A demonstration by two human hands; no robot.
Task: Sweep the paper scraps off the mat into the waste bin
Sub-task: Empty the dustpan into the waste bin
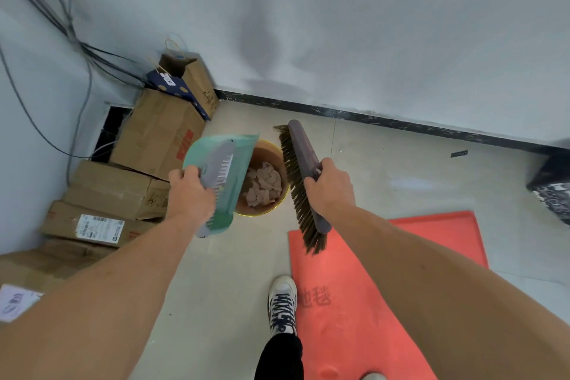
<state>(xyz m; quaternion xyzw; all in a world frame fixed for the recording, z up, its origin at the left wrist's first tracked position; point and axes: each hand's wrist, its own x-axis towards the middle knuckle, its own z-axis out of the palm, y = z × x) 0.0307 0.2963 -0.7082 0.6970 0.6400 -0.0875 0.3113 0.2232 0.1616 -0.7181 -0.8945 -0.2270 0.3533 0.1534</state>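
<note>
My left hand (pixel 189 191) grips a green dustpan (pixel 226 170), tilted over the left rim of a round orange waste bin (pixel 274 209) on the floor. Paper scraps (pixel 264 183) lie piled inside the bin. My right hand (pixel 328 187) holds a hand brush (pixel 300 176) with a dark back and brown bristles, raised just right of the bin, its lower end over the near corner of the red mat (pixel 364 287). The visible part of the mat shows no scraps; my right arm hides part of it.
Stacked cardboard boxes (pixel 154 136) and a paper bag (pixel 191 77) stand against the wall to the left of the bin, with cables (pixel 46 25) above. My shoe (pixel 282 305) stands at the mat's left edge. A dark object (pixel 552 182) sits far right.
</note>
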